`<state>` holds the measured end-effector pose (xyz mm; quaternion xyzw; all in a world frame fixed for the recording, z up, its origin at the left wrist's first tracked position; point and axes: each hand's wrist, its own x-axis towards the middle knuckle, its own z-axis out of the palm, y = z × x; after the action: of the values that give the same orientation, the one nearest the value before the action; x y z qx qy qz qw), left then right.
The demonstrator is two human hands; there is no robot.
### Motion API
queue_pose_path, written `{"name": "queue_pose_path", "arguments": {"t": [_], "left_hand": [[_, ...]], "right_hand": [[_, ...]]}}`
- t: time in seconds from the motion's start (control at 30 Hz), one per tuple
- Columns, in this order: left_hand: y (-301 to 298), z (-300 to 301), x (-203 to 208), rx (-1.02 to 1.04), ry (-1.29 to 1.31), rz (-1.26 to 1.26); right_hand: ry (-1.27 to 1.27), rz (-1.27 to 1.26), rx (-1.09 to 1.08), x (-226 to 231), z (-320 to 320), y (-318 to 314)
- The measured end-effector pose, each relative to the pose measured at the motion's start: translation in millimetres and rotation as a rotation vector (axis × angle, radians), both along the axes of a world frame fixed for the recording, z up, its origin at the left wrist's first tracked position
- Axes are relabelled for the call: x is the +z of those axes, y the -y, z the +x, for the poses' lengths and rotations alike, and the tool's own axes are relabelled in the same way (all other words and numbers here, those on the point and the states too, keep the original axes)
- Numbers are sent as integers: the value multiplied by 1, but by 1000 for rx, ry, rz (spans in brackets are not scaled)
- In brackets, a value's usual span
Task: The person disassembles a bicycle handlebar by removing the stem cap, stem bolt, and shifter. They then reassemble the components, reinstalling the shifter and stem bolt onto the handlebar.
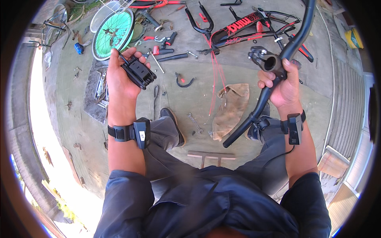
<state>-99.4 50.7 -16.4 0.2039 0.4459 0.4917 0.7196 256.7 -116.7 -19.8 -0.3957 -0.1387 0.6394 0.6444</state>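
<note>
My left hand (pixel 122 81), palm up, holds a black folding hex key set (pixel 139 72), with one key swung out toward the fingers. In my right hand (pixel 289 87) is a black bicycle handlebar (pixel 297 43), gripped near its middle. A stem (pixel 274 63) is fitted on the bar next to my fingers, its round clamp hole facing up. The bar slants from the upper right down toward my right shoe, with a small black clamp (pixel 260 124) on its lower part. The two hands are well apart, above the ground.
Beyond them lie a black and red bicycle frame (pixel 238 28), a fork (pixel 200 22) and a green-disc wheel (pixel 113 33). Loose tools, a wrench (pixel 195 122) and a brown cloth (pixel 232 109) lie on the ground mat. Red cables (pixel 214 75) trail from the frame. A low stool (pixel 211 155) is beneath me.
</note>
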Motion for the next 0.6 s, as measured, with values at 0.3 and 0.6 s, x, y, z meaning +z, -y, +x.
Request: {"name": "queue_pose_path", "arguments": {"t": [0.3, 0.6], "left_hand": [[64, 79, -8, -615, -385, 451], [93, 115, -20, -581, -425, 397]], "right_hand": [[110, -155, 13, -6, -16, -5], [139, -194, 111, -8, -27, -5]]}}
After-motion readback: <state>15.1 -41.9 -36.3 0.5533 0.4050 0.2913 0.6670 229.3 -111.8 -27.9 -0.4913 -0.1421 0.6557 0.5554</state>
